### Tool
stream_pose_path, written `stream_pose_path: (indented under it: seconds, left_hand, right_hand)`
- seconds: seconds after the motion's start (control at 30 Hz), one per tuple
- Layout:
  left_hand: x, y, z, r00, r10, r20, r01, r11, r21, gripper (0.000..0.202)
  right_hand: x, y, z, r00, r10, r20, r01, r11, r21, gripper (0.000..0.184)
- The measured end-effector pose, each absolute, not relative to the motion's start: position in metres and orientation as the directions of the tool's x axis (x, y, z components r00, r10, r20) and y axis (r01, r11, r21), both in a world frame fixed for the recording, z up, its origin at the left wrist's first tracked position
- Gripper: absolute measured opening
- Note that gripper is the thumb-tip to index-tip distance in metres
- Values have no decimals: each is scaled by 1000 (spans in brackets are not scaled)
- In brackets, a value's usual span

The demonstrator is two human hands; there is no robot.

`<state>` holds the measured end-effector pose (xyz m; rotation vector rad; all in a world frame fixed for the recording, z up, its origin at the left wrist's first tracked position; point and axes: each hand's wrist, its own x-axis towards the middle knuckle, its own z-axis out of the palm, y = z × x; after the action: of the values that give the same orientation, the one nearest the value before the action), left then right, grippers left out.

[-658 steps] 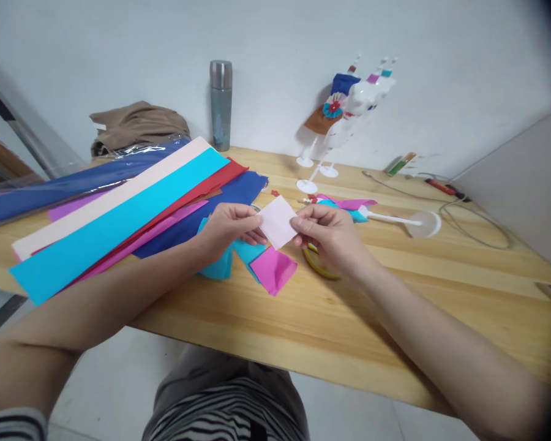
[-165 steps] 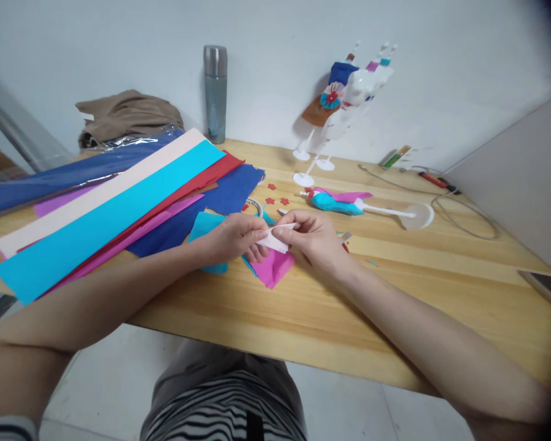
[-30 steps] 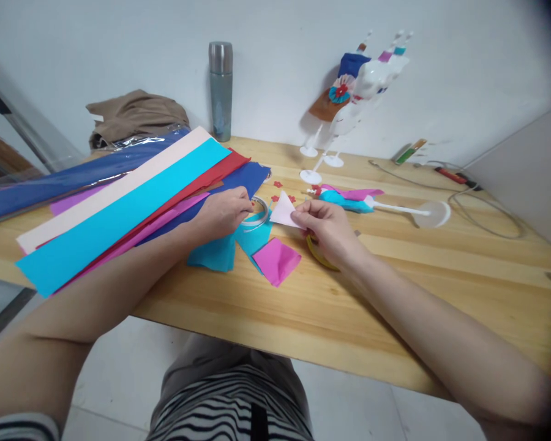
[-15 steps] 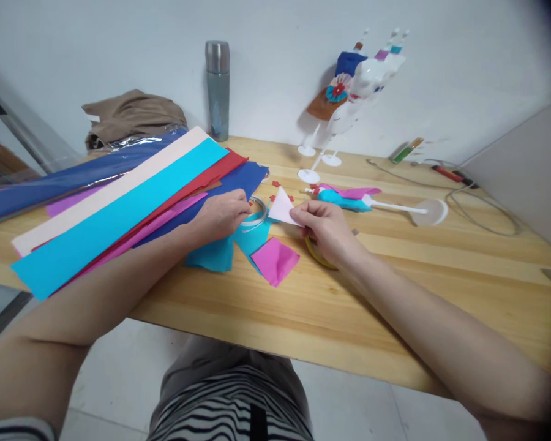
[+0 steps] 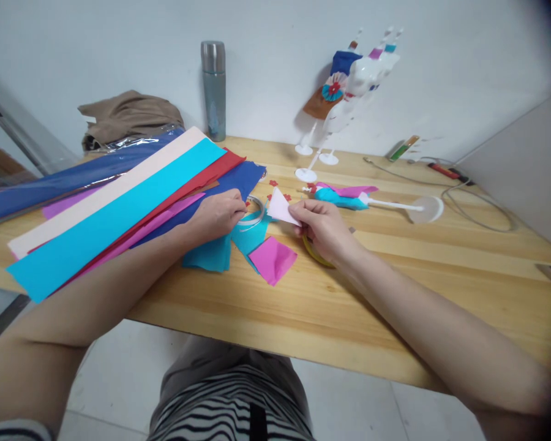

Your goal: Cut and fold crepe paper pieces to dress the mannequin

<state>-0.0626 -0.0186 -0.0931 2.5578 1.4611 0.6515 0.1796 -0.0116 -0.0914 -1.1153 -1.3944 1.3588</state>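
Your right hand (image 5: 328, 226) pinches one pink paper triangle (image 5: 281, 207); your left hand (image 5: 223, 213), fingers curled, hold unclear, meets one tape roll (image 5: 261, 210); one magenta square (image 5: 272, 260) nearby.

Against the honey-toned, streaky grain of the table (image 5: 395, 306), our triangle (image 5: 281, 208) is pale pink and our tape (image 5: 261, 213) whitish. Toward the left edge we see strips (image 5: 119, 213) of pale pink, bright blue, red and magenta; nearer the front edge, a magenta square (image 5: 273, 260) and teal sheets (image 5: 213, 254). By the back edge we find a grey-green flask (image 5: 215, 104) with a silver cap (image 5: 213, 57). Our shirt (image 5: 224, 407) has black-and-white stripes.
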Motion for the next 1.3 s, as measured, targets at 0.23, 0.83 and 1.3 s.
stream_pose_path:
  seconds: [0.23, 0.83, 1.3]
  left_hand:
    - [-53, -27, -79, 248, 860, 447, 628, -494, 602, 34]
    - [-26, -56, -73, 217, 974, -60, -20, 65, 998, 19]
    - [-40, -38, -89, 246, 901, 358, 625, -429, 652, 23]
  right_hand:
    - [178, -19, -86, -307, 951, 25, 97, 58, -994, 34]
    - [166, -39, -77, -385, 923, 28, -87, -6, -996, 28]
    - [172, -25, -83, -280, 960, 10, -124, -26, -992, 28]
